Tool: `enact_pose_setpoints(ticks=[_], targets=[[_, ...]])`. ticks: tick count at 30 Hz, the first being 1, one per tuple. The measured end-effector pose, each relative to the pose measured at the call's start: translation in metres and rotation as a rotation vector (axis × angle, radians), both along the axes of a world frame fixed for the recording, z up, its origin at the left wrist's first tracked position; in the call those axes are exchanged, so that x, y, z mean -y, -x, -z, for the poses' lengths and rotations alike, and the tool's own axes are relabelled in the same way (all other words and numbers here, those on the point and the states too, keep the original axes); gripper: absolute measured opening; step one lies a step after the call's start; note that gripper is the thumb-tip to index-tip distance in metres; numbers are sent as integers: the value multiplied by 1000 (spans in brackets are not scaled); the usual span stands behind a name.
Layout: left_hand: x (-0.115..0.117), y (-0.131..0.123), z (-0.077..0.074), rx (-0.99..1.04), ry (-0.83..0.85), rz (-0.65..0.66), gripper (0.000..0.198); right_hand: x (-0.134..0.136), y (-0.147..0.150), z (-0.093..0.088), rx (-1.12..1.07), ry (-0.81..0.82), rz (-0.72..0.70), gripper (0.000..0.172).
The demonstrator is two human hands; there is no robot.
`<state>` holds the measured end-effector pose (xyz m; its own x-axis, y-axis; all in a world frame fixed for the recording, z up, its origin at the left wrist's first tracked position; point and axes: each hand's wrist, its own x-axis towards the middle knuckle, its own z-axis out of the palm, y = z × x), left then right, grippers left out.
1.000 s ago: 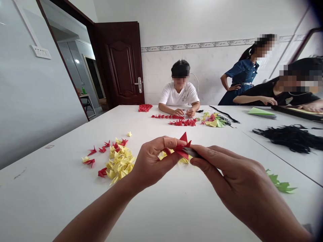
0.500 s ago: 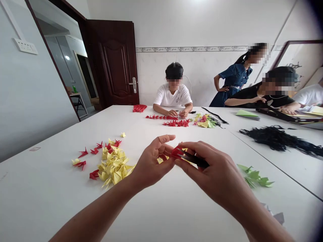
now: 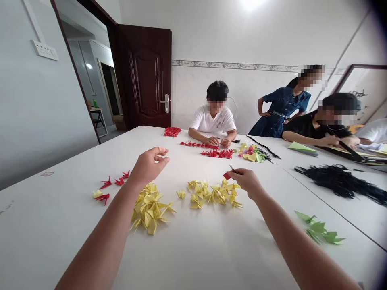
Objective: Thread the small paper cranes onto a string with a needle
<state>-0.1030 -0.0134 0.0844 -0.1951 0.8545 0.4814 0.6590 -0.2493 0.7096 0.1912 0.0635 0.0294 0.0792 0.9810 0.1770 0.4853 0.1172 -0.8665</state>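
Head view: right hand (image 3: 246,181) pinches a red paper scrap (image 3: 226,175) in its fingers (image 3: 237,172); left hand (image 3: 148,166) open, empty.

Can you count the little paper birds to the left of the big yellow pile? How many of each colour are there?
Red paper cranes: 4
Yellow paper crane: 1
Total: 5
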Motion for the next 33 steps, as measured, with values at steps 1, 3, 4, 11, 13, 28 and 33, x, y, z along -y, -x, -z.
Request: enact_pose_setpoints(ticks=[1,3,4,11,13,28,33], targets=[[1,5,-2,8,-5,-21,35,-16,6,-1,8,3,9,20],[3,11,-4,19,-30,-35,35,-46,18,-11,12,-18,55,17],[4,13,-5,21,-45,-46,34,-59,23,-19,5,-46,89,18],[-2,54,3,-59,-33,-328,33,-25,40,-16,-98,-112,53,32],[-7,72,12,-154,87,-431,36,20,39,13,-104,-56,-54,33],[-23,96,61,-337,597,-407,12,113,31,78,-130,43,-304,35],[-19,92,51,-275,473,-411,7,114,33,78,-130,42,-317,38]])
